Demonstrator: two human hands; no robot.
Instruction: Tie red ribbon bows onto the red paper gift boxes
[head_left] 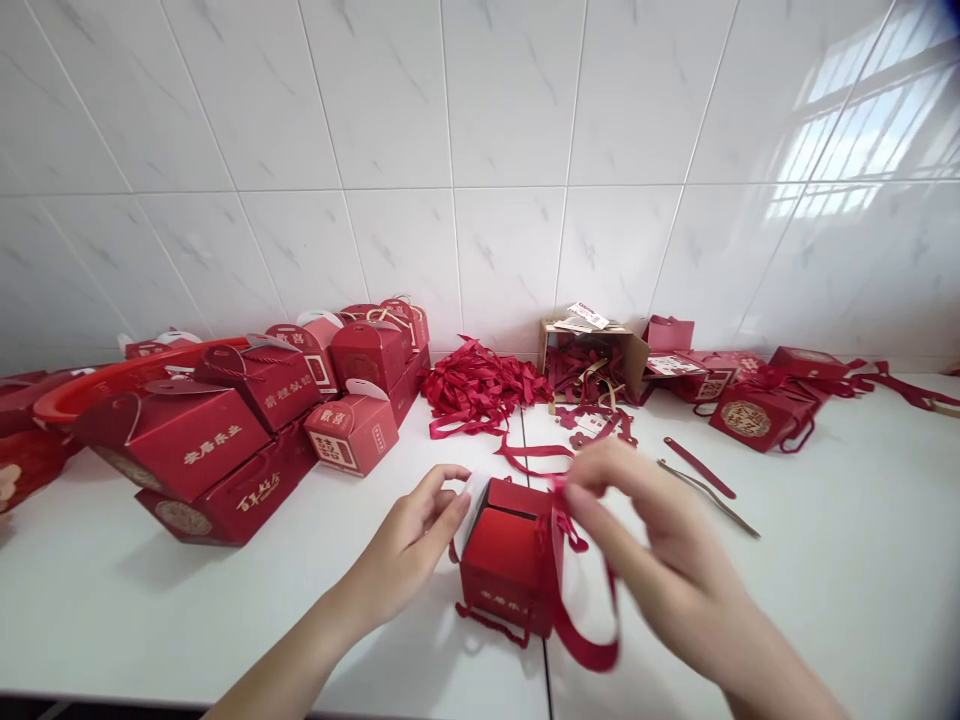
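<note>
In front of me a small red gift box (499,565) stands on the white table, its top flaps partly raised. My left hand (420,535) pinches the white-lined flap on its left side between thumb and fingers. At the box's right side my right hand (660,545), a little blurred, has thumb and fingertips closed on a red ribbon (592,655). The ribbon passes through the right flap and hangs in a loop beside the box. A dark red cord (491,622) lies along the box's lower front edge.
Finished-looking red boxes (225,435) are stacked at the left by an orange-red basin (112,385). Behind lie a heap of red ribbons (487,380) and an open cardboard box (637,360) of ribbons. More red boxes (757,420) and loose strips (701,467) are at the right.
</note>
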